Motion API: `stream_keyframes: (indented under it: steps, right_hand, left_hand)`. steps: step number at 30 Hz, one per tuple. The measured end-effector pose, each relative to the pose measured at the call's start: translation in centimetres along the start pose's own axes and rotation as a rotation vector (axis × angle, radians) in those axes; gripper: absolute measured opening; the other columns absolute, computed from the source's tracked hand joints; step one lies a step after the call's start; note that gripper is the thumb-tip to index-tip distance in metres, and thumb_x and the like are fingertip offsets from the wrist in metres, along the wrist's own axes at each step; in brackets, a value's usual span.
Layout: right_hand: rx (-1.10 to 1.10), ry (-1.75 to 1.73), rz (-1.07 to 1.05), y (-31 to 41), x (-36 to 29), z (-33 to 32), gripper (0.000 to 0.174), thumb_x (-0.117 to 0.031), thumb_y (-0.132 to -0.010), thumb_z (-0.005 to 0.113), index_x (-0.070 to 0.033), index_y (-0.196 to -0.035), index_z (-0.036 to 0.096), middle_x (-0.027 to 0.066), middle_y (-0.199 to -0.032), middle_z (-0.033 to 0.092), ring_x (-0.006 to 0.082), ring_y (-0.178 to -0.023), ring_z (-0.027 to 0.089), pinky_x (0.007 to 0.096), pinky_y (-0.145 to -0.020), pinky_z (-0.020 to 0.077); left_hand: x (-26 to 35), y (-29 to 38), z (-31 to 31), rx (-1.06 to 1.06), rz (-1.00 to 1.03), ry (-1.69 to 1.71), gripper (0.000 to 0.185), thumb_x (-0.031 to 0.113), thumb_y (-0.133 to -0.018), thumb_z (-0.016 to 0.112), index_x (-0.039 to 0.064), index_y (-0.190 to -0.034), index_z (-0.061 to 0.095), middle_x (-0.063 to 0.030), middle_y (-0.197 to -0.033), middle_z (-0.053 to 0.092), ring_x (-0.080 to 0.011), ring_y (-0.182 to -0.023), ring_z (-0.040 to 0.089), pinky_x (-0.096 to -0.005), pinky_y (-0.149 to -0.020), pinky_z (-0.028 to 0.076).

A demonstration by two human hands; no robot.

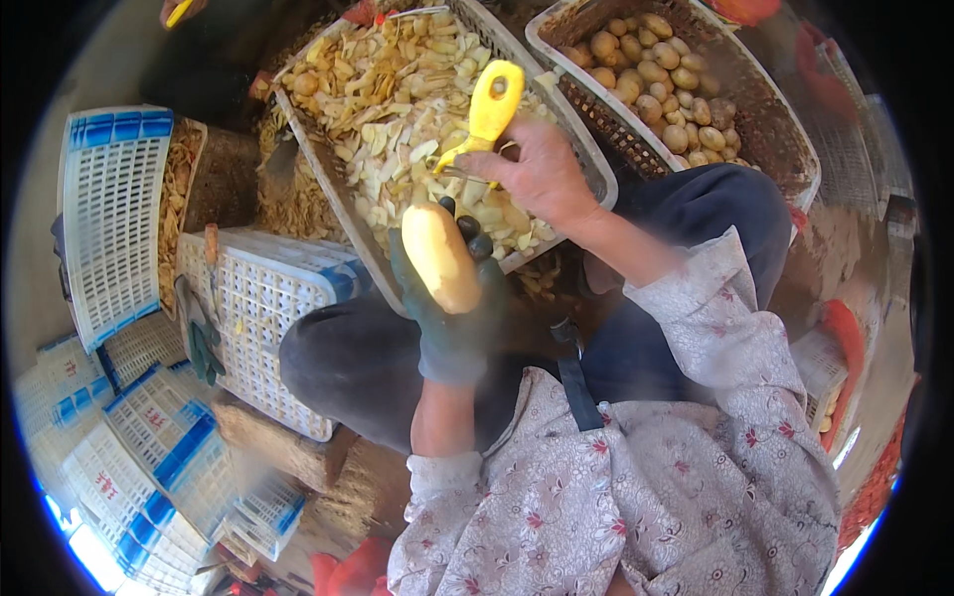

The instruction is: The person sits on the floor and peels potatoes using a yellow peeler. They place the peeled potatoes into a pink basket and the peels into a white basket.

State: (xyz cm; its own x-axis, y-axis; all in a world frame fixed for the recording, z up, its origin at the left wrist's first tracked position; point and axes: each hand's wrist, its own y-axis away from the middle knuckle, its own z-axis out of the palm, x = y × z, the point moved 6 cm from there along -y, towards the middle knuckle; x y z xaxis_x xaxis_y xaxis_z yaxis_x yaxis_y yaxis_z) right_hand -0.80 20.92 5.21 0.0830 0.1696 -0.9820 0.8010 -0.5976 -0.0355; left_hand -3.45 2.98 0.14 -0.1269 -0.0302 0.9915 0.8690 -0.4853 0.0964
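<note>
My left hand [455, 320], in a dark green work glove, grips a long potato [441, 257] that stands almost upright. Much of the potato's skin is off, with pale yellow flesh showing and a browner strip along its right and lower side. In my bare right hand [540, 167] is a yellow peeler [488, 108], its handle pointing up and away from me. The peeler is apart from the potato, above and to the right of it. Beneath both hands lies a plastic crate [320, 179] heaped with potato peelings [402, 134].
At the upper right, a second crate [790, 141] holds unpeeled potatoes [663, 74]. A white crate [261, 298] beside my left knee carries a glove [200, 335] and a wooden-handled tool [212, 246]. More blue-and-white crates [149, 439] are at the left. Another person's hand [186, 11] shows at the top.
</note>
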Motion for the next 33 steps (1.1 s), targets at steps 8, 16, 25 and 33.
stream_keyframes:
  steps: [8, 16, 25, 33]
  right_hand:
    - [-0.159, -0.395, 0.196, 3.4, 0.4, 0.4, 0.028, -0.016, -0.085, 0.078, 0.005, -0.103, 0.072, 0.0076, -0.091, 0.074, 0.0101, -0.083, 0.066, 0.0265, -0.075, 0.0516]
    - [-0.143, -0.351, 0.176, 2.6, 0.9, 0.4, 0.026, -0.014, -0.086, 0.077, 0.005, -0.104, 0.072, 0.0082, -0.092, 0.075, 0.0092, -0.083, 0.066, 0.0262, -0.074, 0.0516]
    - [-0.245, -0.245, 0.082, 4.0, 1.3, 2.2, 0.028, -0.019, -0.081, 0.079, 0.003, -0.098, 0.074, 0.0108, -0.081, 0.073, 0.0136, -0.072, 0.065, 0.0308, -0.067, 0.0507]
    - [-0.073, 0.281, 0.064, -1.0, 1.3, -1.1, 0.025, -0.017, -0.083, 0.078, -0.001, -0.102, 0.073, 0.0106, -0.085, 0.072, 0.0167, -0.072, 0.064, 0.0305, -0.069, 0.0499]
  left_hand:
    - [3.6, 0.8, 1.8, -0.169, 0.465, -0.738, 0.069, 0.006, -0.077, 0.077, 0.002, -0.138, 0.045, -0.0139, -0.123, 0.064, -0.0228, -0.107, 0.066, -0.0355, -0.09, 0.054]
    - [0.0, 2.1, 0.3, -0.057, 0.194, -0.173, 0.087, 0.0, -0.075, 0.075, 0.0, -0.147, 0.027, -0.0174, -0.13, 0.056, -0.0278, -0.117, 0.06, -0.0398, -0.101, 0.049]
    - [-2.8, 1.2, 0.3, -0.081, -0.148, 0.166, 0.068, 0.014, -0.08, 0.072, 0.003, -0.139, 0.038, -0.0152, -0.122, 0.059, -0.0243, -0.106, 0.061, -0.0371, -0.091, 0.051]
    - [-0.1, 1.4, 2.2, -0.254, -0.482, 0.744, 0.056, 0.053, -0.094, 0.056, 0.011, -0.132, 0.057, -0.0155, -0.116, 0.064, -0.0234, -0.091, 0.061, -0.0321, -0.078, 0.053]
